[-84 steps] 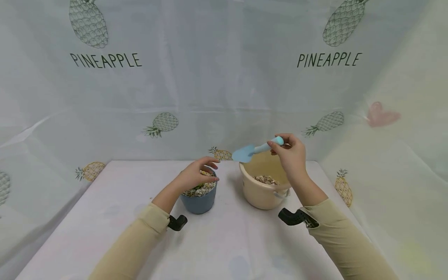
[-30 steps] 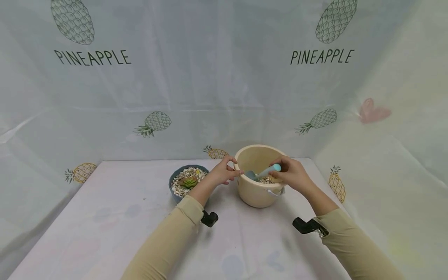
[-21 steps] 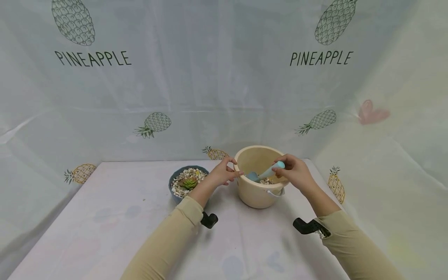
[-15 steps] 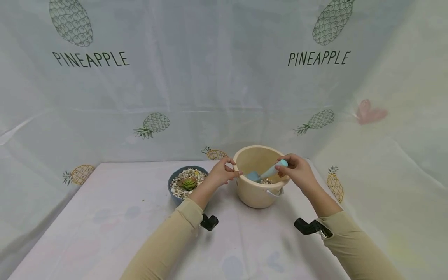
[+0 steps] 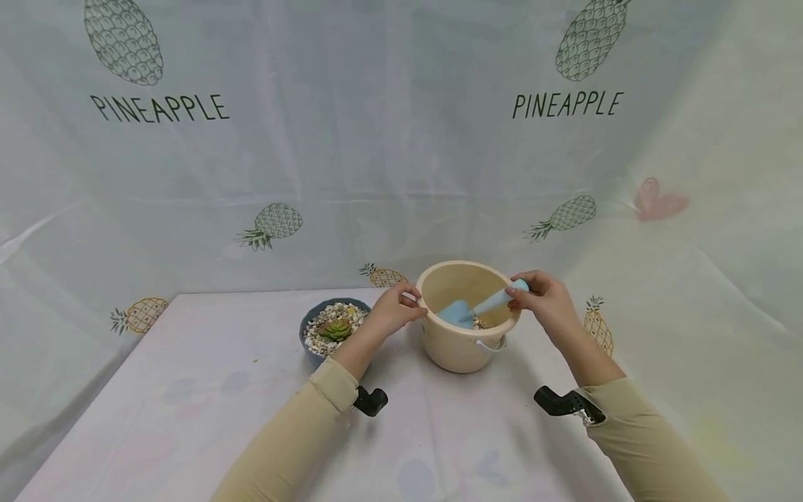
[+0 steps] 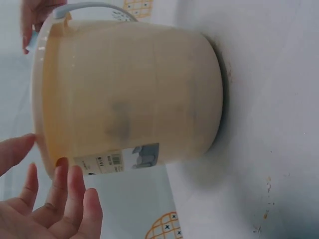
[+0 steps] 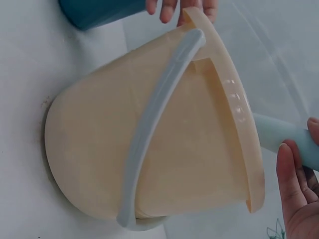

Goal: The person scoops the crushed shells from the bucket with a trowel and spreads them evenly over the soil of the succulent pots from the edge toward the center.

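My left hand pinches the left rim of a cream plastic bucket. In the left wrist view its thumb lies at the outer lip and a fingertip tucks under it. Above the bucket's right rim, my right hand holds the handle end of a light blue trowel between thumb and fingers. The trowel slants down to the left, its blade inside the bucket's mouth. Small pebbles show beside the blade. The right wrist view shows the handle above the rim; the bucket wall hides the blade there.
Left of the bucket stands a blue pot of pebbles with a green succulent; my left forearm partly covers it. The bucket's pale handle hangs down its side. A printed curtain rises behind the table.
My left hand has gone from the pot to the bucket's rim. The trowel went down into the bucket; over the last second my right hand has risen rightward with it, the blade coming up.
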Tool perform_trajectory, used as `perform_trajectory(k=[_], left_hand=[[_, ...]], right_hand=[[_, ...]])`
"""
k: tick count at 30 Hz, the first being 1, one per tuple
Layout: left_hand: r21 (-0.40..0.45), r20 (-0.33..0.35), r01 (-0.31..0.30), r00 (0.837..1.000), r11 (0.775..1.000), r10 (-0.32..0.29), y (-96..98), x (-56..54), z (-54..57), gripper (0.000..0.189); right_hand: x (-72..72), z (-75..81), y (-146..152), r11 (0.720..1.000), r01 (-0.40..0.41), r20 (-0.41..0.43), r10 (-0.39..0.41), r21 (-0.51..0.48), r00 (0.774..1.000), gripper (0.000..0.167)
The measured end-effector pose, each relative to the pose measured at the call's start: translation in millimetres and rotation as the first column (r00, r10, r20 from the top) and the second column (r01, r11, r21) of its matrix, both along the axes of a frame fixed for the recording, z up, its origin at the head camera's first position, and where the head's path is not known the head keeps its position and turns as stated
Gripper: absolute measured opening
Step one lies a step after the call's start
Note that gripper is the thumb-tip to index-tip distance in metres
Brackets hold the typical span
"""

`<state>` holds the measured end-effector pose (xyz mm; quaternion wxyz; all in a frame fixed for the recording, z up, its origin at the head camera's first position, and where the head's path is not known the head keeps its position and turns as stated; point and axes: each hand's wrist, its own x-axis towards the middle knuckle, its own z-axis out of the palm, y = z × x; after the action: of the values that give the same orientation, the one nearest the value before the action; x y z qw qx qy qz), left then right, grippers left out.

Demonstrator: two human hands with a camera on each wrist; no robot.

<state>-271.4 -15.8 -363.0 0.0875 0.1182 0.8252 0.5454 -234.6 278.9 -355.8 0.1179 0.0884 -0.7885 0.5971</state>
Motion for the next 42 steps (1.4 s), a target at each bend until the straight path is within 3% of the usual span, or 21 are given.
perform_trajectory(k=[7, 14, 22, 34, 42], left_hand=[[-0.04, 0.006, 0.03, 1.0, 0.999, -0.03, -10.9, 1.4, 4.1, 0.027], [-0.108, -0.056, 0.022, 0.998, 0.994, -0.028, -27.2, 2.9, 11.4, 0.03], [-0.086, -0.072, 0.017, 0.997, 0.996, -0.023, -50.1, 7.2, 22.3, 0.029], [-0.072, -0.088, 0.061, 0.994, 0.996, -0.067, -101.0, 5.8, 33.9, 0.037], [-0.055, -0.088, 0.054, 0.994, 0.997, -0.059, -137.6, 1.2, 34.6, 0.038]], right_hand=[[-4.8, 3.4, 3.0, 0.997, 0.035, 0.011, -0.034, -0.072, 0.999, 0.034], [-9.7, 9.3, 1.4, 0.994, 0.077, 0.037, -0.074, -0.081, 0.997, 0.033], [-12.9, 23.3, -2.0, 0.986, 0.078, 0.032, -0.074, -0.147, 0.997, 0.027], [-19.5, 43.7, -8.8, 0.95, 0.037, 0.017, -0.033, -0.309, 0.999, 0.024], [-26.0, 54.0, -34.8, 0.926, -0.003, -0.016, -0.003, -0.378, 1.0, 0.021]])
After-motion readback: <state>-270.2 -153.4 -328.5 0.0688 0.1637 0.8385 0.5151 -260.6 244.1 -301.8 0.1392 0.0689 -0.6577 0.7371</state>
